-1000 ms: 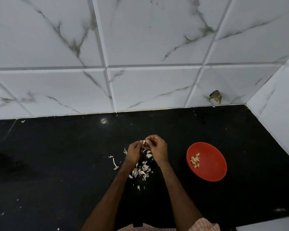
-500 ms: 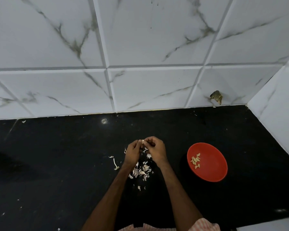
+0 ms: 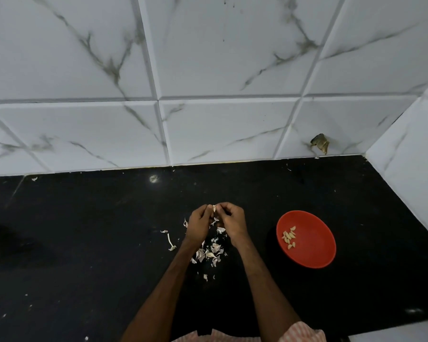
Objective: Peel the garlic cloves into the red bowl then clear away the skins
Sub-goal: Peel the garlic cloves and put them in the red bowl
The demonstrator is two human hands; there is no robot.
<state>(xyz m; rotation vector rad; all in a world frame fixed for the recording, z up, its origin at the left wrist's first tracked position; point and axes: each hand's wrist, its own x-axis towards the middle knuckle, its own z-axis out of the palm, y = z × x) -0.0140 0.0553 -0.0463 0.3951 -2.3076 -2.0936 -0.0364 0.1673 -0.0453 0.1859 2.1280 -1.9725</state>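
- Head view shows two hands, held close together above the middle of the black countertop (image 3: 84, 243).
- One garlic clove (image 3: 214, 208) sits between them, small and pale, raised off the surface.
- Left hand (image 3: 199, 225): fingers curled in, thumb and fingertips pinching the left side of the clove.
- Right hand (image 3: 232, 222): fingers likewise curled, their tips gripping the clove from the right; how much skin is on it is too small to tell.
- One red bowl (image 3: 314, 250) stands on the countertop to the right of the hands, apart from them and towards the right edge.
- Peeled cloves (image 3: 289, 237) lie in the bowl, roughly ten in one loose cluster on its left inner side; the exact number is hard to make out.
- Skins (image 3: 209, 254) lie in one scattered heap of many pale flakes on the countertop, under and between the wrists, with a few stray bits nearer the front edge.
- One thin dry stalk (image 3: 170, 241) lies just left of the heap.
- Small white specks dot the left and front parts of the dark, glossy countertop.
- Tiled wall (image 3: 220, 124), white with grey marble veins, runs along the back edge and turns at the right corner.
- One brownish mark (image 3: 320, 143) shows low on the wall near that corner; what it is cannot be told.
- Striped pinkish cloth (image 3: 299, 332) shows at the front edge below the right forearm.
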